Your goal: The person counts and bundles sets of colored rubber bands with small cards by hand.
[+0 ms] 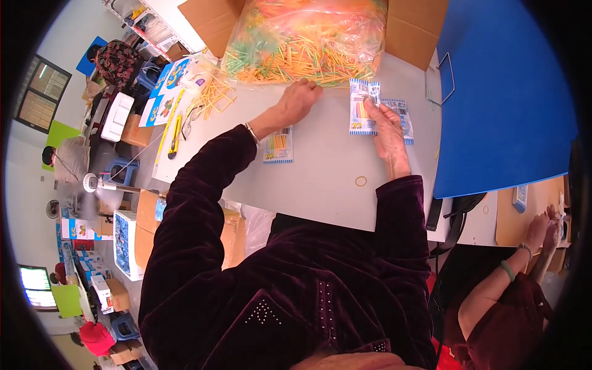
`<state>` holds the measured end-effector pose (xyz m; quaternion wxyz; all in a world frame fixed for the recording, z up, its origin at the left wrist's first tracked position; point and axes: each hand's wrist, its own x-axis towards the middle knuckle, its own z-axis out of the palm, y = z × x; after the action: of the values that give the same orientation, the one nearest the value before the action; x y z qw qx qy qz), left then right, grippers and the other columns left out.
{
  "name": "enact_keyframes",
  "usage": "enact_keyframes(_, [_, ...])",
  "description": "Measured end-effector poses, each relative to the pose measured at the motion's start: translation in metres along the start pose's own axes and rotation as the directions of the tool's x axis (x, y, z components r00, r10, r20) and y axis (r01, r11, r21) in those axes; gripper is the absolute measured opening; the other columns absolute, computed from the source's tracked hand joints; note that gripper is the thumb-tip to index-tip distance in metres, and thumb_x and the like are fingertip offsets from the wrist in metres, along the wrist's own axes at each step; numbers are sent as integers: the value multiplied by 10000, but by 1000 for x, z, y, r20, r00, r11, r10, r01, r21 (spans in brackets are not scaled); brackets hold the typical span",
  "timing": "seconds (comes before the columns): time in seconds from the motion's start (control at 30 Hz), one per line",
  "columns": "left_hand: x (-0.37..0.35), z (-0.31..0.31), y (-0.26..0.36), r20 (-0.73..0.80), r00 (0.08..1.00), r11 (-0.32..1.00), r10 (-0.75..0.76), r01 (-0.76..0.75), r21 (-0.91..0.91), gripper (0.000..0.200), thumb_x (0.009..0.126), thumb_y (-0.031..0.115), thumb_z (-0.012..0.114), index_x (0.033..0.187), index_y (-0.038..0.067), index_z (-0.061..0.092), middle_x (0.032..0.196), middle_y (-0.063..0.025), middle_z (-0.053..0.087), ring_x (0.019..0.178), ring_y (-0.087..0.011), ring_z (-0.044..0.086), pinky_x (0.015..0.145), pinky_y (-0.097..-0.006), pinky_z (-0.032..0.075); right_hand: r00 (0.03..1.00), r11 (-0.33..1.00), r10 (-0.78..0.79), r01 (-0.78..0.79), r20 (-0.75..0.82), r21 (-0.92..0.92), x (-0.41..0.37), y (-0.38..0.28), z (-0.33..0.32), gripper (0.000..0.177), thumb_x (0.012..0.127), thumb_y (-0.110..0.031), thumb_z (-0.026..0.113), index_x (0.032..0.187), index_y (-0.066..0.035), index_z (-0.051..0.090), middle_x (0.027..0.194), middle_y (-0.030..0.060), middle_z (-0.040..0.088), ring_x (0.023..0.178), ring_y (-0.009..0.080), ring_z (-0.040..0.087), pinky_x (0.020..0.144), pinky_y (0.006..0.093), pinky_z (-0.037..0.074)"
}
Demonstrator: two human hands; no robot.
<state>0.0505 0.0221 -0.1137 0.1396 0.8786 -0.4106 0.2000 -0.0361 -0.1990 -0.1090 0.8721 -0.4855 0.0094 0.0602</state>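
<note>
My right hand [390,131] pinches a small blue-and-white packet [359,110], with coloured sticks printed on it or showing through it. Behind those fingers is another such packet [404,117]. My left hand [299,102] is closed, knuckles up, at the near edge of a big clear bag [302,58] full of thin coloured sticks. Whatever its fingers hold is hidden. Below my left wrist, a third packet [279,149] lies on the grey table [314,166].
Cardboard flaps [412,34] flank the bag. Loose sticks [213,92], glasses [190,120] and a yellow box cutter [176,134] lie on the left. A rubber band [361,181] is near the front. A blue panel [505,92] borders the right side; beyond it are a co-worker's hands [542,231].
</note>
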Motion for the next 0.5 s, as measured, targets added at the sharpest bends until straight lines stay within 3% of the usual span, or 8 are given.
enact_keyframes(0.07, [1,-1,6,-87,987,978,135,-119,174,47,654,-16,512,700,-6,520,760,-165,542,691,-328,563,590,-422,467,999,999,-27,28,-31,23,3,1,-3,235,780,-262,679,913,-72,638,826,-16,625,720,48,559,660,209,441])
enact_keyframes(0.2, [4,-4,3,-60,989,976,135,-123,181,68,644,-18,513,712,-11,516,764,-166,527,695,-330,559,595,-418,467,998,999,-38,39,-54,8,0,-4,-3,230,781,-262,678,911,-76,638,834,-18,625,735,46,558,681,208,434])
enact_keyframes(0.27, [5,-7,-2,96,995,993,-10,-2,119,33,727,13,497,753,16,517,798,-120,529,763,-292,563,595,-398,463,996,998,-52,54,-68,17,-2,-8,-1,233,783,-260,676,922,-77,637,837,-20,624,743,47,558,693,211,430])
enact_keyframes(0.4, [26,-23,-3,82,996,999,-34,31,34,42,724,18,501,761,4,517,798,-142,533,735,-312,567,583,-414,457,995,1000,-4,5,-97,11,2,-4,-1,244,788,-261,670,941,-74,634,847,-19,624,751,47,558,693,210,431])
enact_keyframes(0.5, [40,-8,-11,67,996,996,-65,69,-58,49,730,27,502,767,0,517,776,-156,543,692,-329,566,574,-427,451,997,999,-53,54,-54,4,4,-2,-5,250,791,-261,665,948,-70,629,858,-17,621,767,45,555,702,212,431])
